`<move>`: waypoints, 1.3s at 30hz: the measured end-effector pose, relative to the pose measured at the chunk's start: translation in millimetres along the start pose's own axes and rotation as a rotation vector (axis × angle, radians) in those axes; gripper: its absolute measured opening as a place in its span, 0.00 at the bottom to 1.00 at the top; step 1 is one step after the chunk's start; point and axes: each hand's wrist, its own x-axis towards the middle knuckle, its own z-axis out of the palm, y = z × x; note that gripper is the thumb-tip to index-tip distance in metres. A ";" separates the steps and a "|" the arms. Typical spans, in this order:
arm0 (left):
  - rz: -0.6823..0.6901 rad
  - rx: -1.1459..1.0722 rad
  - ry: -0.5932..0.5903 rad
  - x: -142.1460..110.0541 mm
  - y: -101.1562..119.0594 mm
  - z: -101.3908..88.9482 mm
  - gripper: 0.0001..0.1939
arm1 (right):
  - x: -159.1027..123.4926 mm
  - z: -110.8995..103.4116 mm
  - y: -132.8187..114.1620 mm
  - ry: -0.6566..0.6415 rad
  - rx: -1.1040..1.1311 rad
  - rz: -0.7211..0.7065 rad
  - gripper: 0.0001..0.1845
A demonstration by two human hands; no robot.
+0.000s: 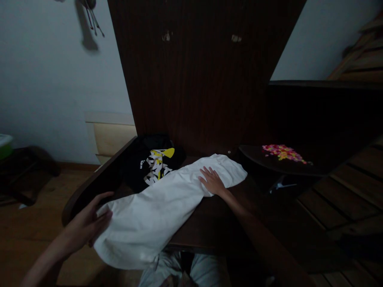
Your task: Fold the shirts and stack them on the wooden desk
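A white garment (161,209), folded into a long strip, lies slantwise over the dark wooden seat, and its near left end hangs past the front edge. At that end my left hand (89,223) pinches the cloth's edge, with one finger stretched out above it; some of its fingers are hidden. My right hand (213,181) rests flat on the upper right part of the garment, fingers spread. Behind the cloth, on the left, is a bunched black garment (158,163) with a white and yellow print.
The dark wooden seat (209,227) has a tall back panel (197,87) and a raised left side (89,185). To the right stands a dark surface with a pink and yellow flower pattern (283,153). Wooden slats (344,195) lie at far right. My legs (208,271) are below the front edge.
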 end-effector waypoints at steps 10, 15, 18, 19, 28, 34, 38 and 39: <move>0.154 0.473 -0.084 38.3 -32.6 48.4 0.32 | -2.8 -5.4 -4.8 -0.023 0.020 0.033 0.33; 0.138 0.480 -0.196 50.4 -22.0 53.2 0.20 | -11.8 -5.4 -2.1 -0.009 0.020 0.064 0.33; 0.148 0.438 -0.209 61.7 -11.4 50.5 0.15 | -19.6 -4.2 0.3 0.002 0.004 0.098 0.33; 0.165 0.426 -0.185 65.4 -5.9 49.2 0.13 | -22.4 -4.2 0.5 0.005 -0.001 0.112 0.33; 0.558 0.464 0.182 112.2 60.8 45.0 0.17 | -46.0 -6.8 -22.2 0.026 -0.048 0.291 0.35; 0.416 0.599 -0.117 144.2 69.7 39.9 0.18 | -51.2 -13.8 -35.6 -0.031 -0.070 0.371 0.36; 0.262 0.573 -0.201 135.6 66.1 31.6 0.25 | -46.3 -25.8 -34.9 -0.052 -0.065 0.351 0.34; 0.253 0.557 -0.206 132.9 64.8 30.6 0.27 | -44.4 -28.3 -34.4 -0.043 -0.064 0.344 0.33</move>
